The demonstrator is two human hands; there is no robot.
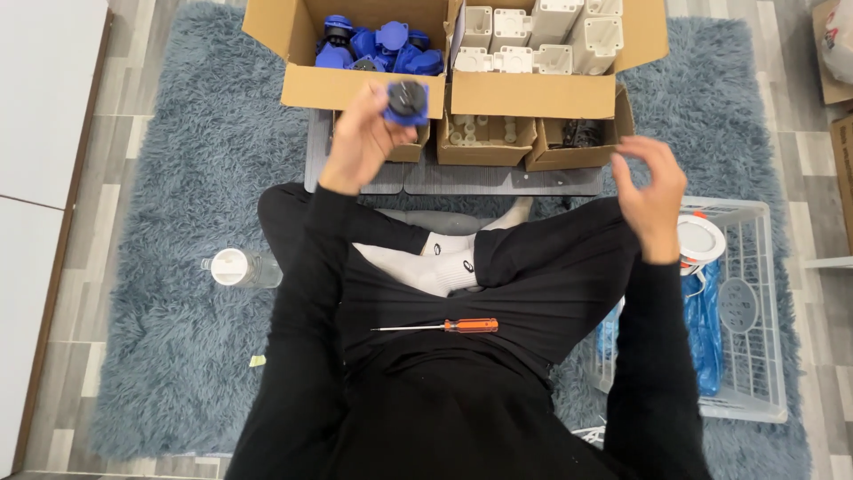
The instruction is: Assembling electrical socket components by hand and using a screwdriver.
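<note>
My left hand (362, 140) is raised in front of the cardboard boxes and grips a blue socket part with a black round centre (407, 100). My right hand (653, 191) hovers over my right knee with its fingers spread and curled, holding nothing. An orange-handled screwdriver (444, 326) lies across my lap on the black trousers. Right behind the held part, a cardboard box (355, 87) holds several more blue parts (378, 46).
A second box (533, 93) holds white plastic housings (542, 36); smaller boxes (484, 147) sit below it on a grey board. A white wire basket (755, 356) with a blue bag and a white round lamp (700, 238) stands at my right. A clear bottle (240, 267) lies on the blue-grey rug.
</note>
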